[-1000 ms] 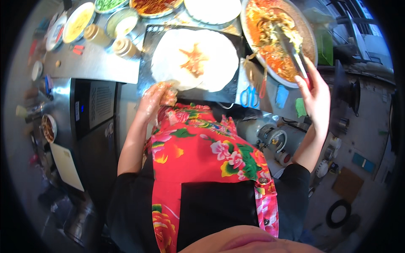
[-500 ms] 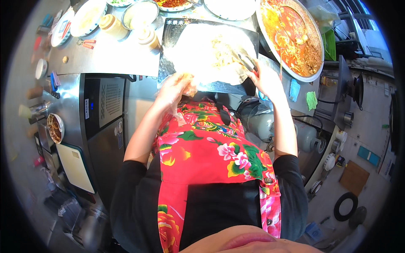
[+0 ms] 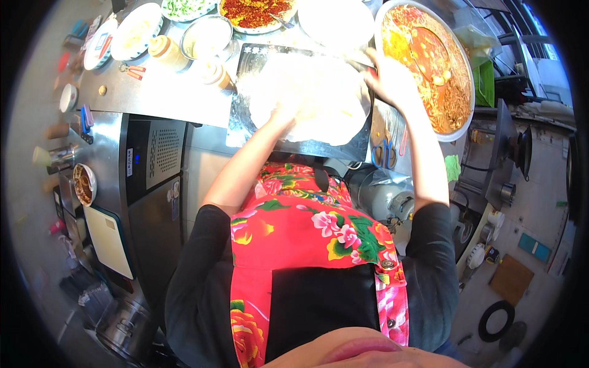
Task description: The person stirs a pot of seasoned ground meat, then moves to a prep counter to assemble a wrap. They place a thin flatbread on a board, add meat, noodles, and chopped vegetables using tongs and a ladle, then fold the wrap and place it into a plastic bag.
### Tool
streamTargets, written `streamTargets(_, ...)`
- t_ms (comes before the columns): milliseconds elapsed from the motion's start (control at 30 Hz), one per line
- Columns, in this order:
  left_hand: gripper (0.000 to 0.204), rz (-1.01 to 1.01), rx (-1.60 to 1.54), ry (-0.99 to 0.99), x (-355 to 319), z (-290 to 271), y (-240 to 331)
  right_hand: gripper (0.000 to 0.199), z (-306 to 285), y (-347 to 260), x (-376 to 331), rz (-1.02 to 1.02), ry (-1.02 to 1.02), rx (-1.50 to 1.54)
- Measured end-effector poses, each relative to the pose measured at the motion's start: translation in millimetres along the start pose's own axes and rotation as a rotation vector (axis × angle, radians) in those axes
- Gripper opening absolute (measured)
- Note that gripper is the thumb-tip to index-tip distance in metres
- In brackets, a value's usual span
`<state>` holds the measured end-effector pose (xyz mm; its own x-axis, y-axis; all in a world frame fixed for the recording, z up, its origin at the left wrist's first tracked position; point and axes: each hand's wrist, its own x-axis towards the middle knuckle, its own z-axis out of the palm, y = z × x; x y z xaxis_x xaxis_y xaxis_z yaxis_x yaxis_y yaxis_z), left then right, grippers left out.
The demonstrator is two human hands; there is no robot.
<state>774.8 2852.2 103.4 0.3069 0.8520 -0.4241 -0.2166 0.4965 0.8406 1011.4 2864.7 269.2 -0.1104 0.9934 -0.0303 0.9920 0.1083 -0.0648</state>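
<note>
A pale round sheet (image 3: pixel 331 126), washed out by glare and looking like thin dough, lies on a dark square board (image 3: pixel 243 119). My left hand (image 3: pixel 287 112) reaches over its near left part; its fingers are lost in the brightness. At the board's right edge my right hand (image 3: pixel 386 76) is closed around blurred tongs (image 3: pixel 361 63), beside a large basin (image 3: pixel 471 101) of red, oily shredded food. Blue-handled scissors (image 3: pixel 384 153) lie below that basin, near my right forearm.
Along the back stand a plate of chili flakes (image 3: pixel 251 12), chopped greens (image 3: pixel 184 7), a metal bowl (image 3: pixel 205 37) and two squeeze bottles (image 3: pixel 167 52). Gas cylinders (image 3: pixel 380 196) sit below the counter. At left is a steel cabinet (image 3: pixel 156 178).
My left hand has moved from the board's near edge up over the pale sheet. My right hand has lifted away with the tongs toward the basin. The scissors have come into view.
</note>
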Motion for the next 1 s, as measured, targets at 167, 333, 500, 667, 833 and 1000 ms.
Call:
streamTargets(167, 0.040, 0.300, 0.402, 0.001, -23, -2, 4, 0.058, 23, 37, 102, -0.198, 0.115, -0.251)
streamTargets(333, 0.035, 0.312, 0.441, 0.186, -90, -52, -10, 0.055, 33, 58, 112, -0.103, -0.067, 0.453)
streamTargets(500, 0.031, 0.213, 0.061, 0.252, -130, -63, -23, 0.047, 68, 68, 101, -0.172, 0.098, 0.225)
streamTargets(667, 0.028, 0.143, 0.049, 0.246, -126, -43, -10, 0.046, 42, 68, 95, -0.032, 0.090, -0.091)
streamTargets(833, 0.028, 0.150, 0.138, 0.200, -120, -38, 9, 0.049, -30, 33, 16, -0.102, 0.099, 0.126)
streamTargets(1000, 0.033, 0.125, 0.155, 0.169, -101, -42, 13, 0.050, 6, -2, -64, -0.031, -0.317, 0.519)
